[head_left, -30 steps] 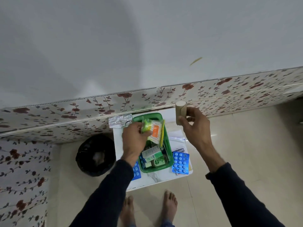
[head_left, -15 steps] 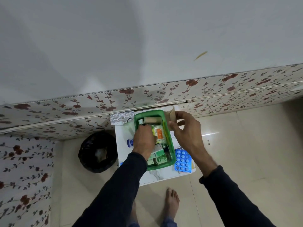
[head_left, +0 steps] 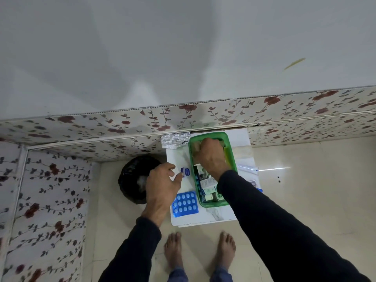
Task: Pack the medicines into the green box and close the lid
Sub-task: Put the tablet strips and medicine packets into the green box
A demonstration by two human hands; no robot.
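Note:
The green box (head_left: 210, 134) lies lengthwise on a small white table (head_left: 203, 217), with several cartons and tubes (head_left: 208, 185) packed in its near half. My right hand (head_left: 211, 157) reaches into the far end with its fingers curled down around a beige bandage roll (head_left: 196, 147), most of which is hidden under the hand. My left hand (head_left: 162, 186) hovers left of the box with its fingers apart, fingertips right beside a small blue jar (head_left: 185, 171). A blue blister pack (head_left: 185, 204) lies on the table near that hand's wrist.
A silver foil strip (head_left: 174, 139) lies at the table's far left corner against the flowered wall. A clear plastic packet (head_left: 247, 169) and a dark sachet (head_left: 253, 183) lie right of the box. A black bin (head_left: 131, 180) stands on the floor to the left. My bare feet are under the table's front edge.
My right hand has carried the bandage roll from above the table into the box's far end. My left hand has come out of the box and moved left to the blue jar.

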